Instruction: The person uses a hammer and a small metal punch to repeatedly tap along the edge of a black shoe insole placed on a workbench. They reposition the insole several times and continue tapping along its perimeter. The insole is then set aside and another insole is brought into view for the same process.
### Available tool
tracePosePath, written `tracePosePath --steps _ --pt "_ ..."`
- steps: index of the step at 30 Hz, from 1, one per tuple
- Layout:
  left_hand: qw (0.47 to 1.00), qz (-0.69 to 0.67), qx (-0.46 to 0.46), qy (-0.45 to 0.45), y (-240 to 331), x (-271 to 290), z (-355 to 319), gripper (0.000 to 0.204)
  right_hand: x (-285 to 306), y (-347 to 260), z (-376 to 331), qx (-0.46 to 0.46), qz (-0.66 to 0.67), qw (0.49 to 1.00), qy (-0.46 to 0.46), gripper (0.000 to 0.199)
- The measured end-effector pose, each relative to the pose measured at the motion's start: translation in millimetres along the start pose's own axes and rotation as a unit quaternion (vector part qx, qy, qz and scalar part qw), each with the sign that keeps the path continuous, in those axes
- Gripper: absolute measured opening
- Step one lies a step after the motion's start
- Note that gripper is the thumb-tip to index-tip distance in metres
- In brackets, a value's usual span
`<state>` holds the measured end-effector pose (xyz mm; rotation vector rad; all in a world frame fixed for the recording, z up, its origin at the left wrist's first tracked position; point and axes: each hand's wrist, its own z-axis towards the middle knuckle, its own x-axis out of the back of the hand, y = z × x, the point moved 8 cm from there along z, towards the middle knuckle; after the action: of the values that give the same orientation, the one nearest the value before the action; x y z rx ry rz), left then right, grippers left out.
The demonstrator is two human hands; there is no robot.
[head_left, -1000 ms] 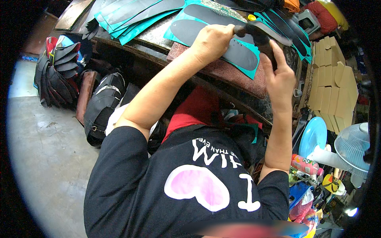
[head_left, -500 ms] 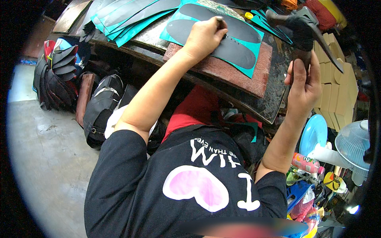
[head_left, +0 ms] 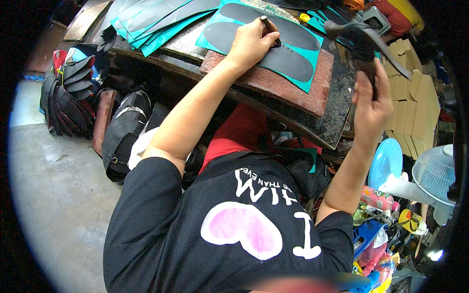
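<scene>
My left hand [head_left: 250, 46] is closed around a short dark punch [head_left: 265, 21], tilted, its lower end at a dark grey sole shape [head_left: 286, 66]. A row of small marks runs along that shape beside my fingers. The shape lies on a teal sheet [head_left: 307, 87] with another sole shape [head_left: 229, 38]. Under the sheet is a reddish-brown board [head_left: 320, 97]. Raised to the right of the board, my right hand [head_left: 372, 105] grips a hammer [head_left: 364, 41] by its handle. Both the hammer and the fingers are blurred by motion.
More teal sheets with dark soles [head_left: 151, 29] lie at the back left of the dark worktable [head_left: 337, 122]. A yellow ring [head_left: 305, 18] sits behind the sheet. Beige cartons [head_left: 415, 105] and a fan [head_left: 435, 176] stand at right, near my right arm.
The hammer has swung slightly left in my right hand. My left hand stays almost in place, with the punch's top now showing more clearly above the fingers.
</scene>
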<state>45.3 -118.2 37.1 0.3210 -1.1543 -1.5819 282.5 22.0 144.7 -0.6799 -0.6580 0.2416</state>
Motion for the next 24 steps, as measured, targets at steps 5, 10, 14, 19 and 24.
tracePosePath --steps 5,10,14,19,24 --pt "0.966 0.212 -0.149 -0.022 44.2 -21.9 -11.2 0.018 -21.7 -18.7 -6.0 0.090 -0.009 0.996 0.023 0.043" --pt "0.994 0.072 -0.039 0.071 18.7 -3.1 -5.3 0.009 -33.6 34.0 -13.5 0.044 -0.133 0.990 -0.009 0.041" --pt "0.986 -0.140 0.090 -0.010 -16.2 -14.4 0.3 0.014 -9.4 33.3 -7.4 -0.059 -0.013 0.998 -0.003 0.040" --pt "0.990 0.095 -0.099 -0.022 28.3 -19.3 -5.1 0.015 18.2 -27.6 -6.2 0.049 0.116 0.988 0.086 0.043" --pt "0.967 0.192 -0.162 -0.038 48.5 -33.4 -15.9 0.015 -39.6 28.3 -18.7 -0.040 -0.098 0.991 -0.077 0.042"
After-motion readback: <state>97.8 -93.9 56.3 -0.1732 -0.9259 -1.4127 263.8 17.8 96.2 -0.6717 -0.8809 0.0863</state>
